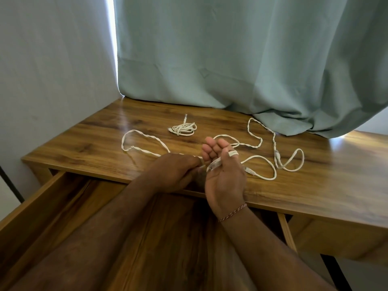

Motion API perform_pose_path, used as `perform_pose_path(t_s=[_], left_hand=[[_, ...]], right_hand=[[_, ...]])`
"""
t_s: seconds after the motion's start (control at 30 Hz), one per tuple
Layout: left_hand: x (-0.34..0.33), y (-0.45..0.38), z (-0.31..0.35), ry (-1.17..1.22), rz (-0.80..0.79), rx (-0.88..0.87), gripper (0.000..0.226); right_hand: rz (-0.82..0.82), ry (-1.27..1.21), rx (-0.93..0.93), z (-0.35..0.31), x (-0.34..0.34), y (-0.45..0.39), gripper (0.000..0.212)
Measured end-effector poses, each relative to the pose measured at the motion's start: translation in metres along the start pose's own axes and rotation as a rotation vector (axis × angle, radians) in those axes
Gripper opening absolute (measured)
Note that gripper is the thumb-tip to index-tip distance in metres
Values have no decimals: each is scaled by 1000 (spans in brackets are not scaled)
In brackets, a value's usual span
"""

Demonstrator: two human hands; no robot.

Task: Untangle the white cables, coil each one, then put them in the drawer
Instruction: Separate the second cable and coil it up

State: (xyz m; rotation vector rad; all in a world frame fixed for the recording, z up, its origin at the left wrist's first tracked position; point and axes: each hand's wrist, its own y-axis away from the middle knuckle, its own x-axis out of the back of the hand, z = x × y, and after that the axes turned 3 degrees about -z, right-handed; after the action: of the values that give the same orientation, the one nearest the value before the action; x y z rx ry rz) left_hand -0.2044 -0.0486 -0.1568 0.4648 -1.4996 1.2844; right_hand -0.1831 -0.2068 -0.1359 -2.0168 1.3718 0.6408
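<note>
A long white cable (258,141) sprawls in loose, partly twisted loops across the wooden desk, from far left to the right near the curtain. My right hand (224,177) is held upright at the desk's front edge with the cable wound around its thumb and across the palm. My left hand (178,171) sits just to its left, fingers pinched on the same cable. A second white cable (183,129), bundled into a small coil, lies farther back on the desk. The open drawer (37,208) extends below both forearms and looks bare inside.
A pale green curtain (252,59) hangs behind and drapes onto the back right of the desk (100,131). A white wall closes off the left side. A second, shut drawer front (336,238) sits at the right.
</note>
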Motion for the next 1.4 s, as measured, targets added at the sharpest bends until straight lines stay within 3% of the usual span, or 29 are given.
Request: perform_pose_path(t_s=[0.23,0.43,0.5,0.6,0.77,0.93,1.0,1.17,1.27,1.4], left_hand=[[6,2,2,-23,-36,-45,21],[6,1,2,73,-73,-19,9],[8,-1,3,78,-83,-35,3],[22,-7,2,63,-64,-23,10],[45,-8,-3,112,-39,-7,19],[42,-8,-4,138,-26,-25,26],[42,-7,-1,162,36,-33,22],[41,-4,1,419,161,39,17],[32,-4,0,406,199,59,34],[13,-7,6,299,299,131,36]], right_hand=[[94,575,120,15,9,3,23],[-145,1619,309,-3,19,7,18],[-183,1787,323,-4,16,9,25],[-190,1850,293,-10,15,7,31],[-338,1681,229,-13,14,10,43],[-376,1140,-251,-26,15,1,56],[-445,1011,-336,-32,21,-1,53],[-625,503,-406,-26,24,3,39],[-594,219,-436,-24,22,3,38],[-478,7,-425,-26,21,4,37]])
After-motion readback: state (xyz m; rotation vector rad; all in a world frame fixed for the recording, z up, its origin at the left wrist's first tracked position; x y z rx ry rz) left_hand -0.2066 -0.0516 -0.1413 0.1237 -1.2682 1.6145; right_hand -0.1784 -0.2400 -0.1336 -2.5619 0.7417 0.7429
